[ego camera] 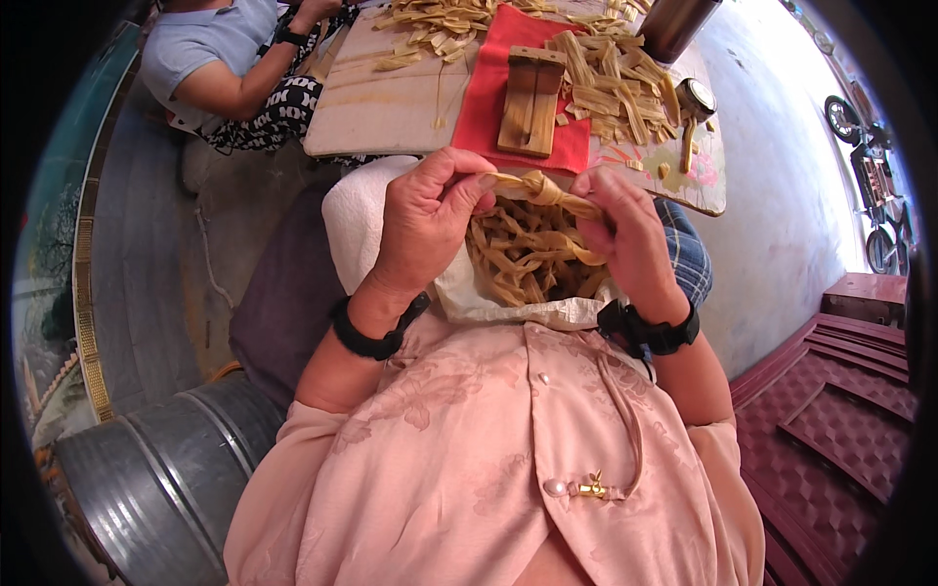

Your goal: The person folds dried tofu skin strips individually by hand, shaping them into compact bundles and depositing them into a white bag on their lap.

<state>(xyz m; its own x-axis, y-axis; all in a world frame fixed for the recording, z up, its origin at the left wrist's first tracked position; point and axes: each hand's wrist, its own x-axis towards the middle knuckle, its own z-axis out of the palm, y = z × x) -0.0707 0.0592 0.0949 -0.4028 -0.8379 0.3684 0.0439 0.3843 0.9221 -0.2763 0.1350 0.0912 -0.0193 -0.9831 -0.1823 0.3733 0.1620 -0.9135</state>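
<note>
A pale yellow dried strip with a knot in its middle is stretched between my two hands. My left hand pinches one end between thumb and forefinger. Around the other end, just right of the knot, the fingers of my right hand are closed. Below them, a white woven sack lies open on my lap, holding a heap of similar strips. Past my hands, a wooden tool with a raised block rests on a red cloth on the table.
Loose flat strips and small cut pieces lie on the tabletop, beside a round lidded container and a dark metal cylinder. Another person sits at the table's left. A ribbed metal drum stands at lower left.
</note>
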